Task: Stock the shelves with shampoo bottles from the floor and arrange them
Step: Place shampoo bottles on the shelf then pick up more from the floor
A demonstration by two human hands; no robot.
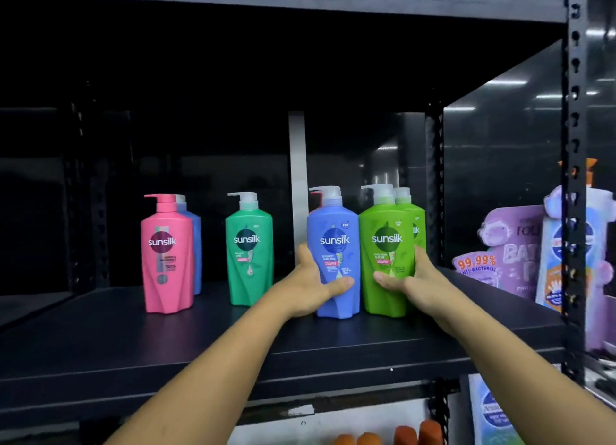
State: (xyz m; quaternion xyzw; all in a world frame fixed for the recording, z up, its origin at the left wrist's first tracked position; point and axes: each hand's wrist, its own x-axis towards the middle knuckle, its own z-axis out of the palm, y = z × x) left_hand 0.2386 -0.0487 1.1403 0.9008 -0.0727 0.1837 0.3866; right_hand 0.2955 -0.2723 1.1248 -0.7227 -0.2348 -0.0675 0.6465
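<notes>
The left hand (311,286) curls round the blue bottle (334,231) low down, with the thumb across its front. The right hand (411,278) grips the green bottle (386,224) the same way. Both bottles stand upright on the shelf (133,341), touching side by side, right of the pink bottle (166,258).

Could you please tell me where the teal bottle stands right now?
In the head view, the teal bottle stands upright on the shelf, left of centre, between the pink bottle and the blue bottle that the left hand grips.
</notes>
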